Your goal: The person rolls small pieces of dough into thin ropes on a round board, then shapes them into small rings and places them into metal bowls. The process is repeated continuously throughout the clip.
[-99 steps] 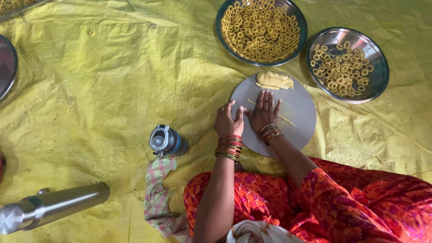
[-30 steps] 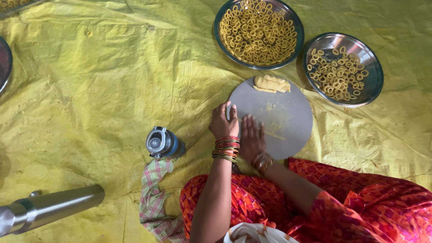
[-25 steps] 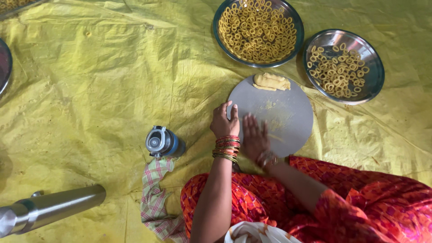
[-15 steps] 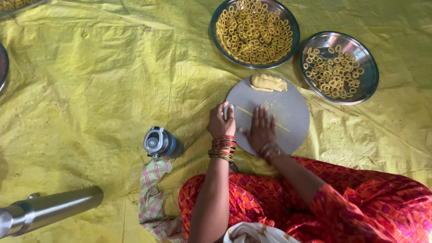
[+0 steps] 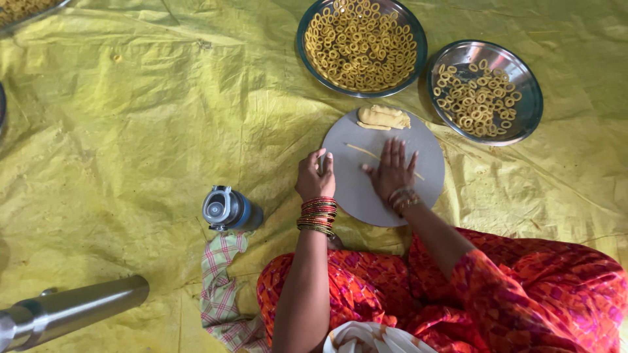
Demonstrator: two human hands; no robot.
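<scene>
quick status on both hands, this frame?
Left hand: curled closed on the edge of the round board.
Right hand: open and flat, palm down on a thin dough strand lying on the board.

A home-style food-making spot on the floor. A yellow plastic sheet (image 5: 131,131) covers the ground, carrying steel plates of dough rings (image 5: 361,43), a round rolling board (image 5: 366,196) and a checked cloth (image 5: 219,287).
</scene>
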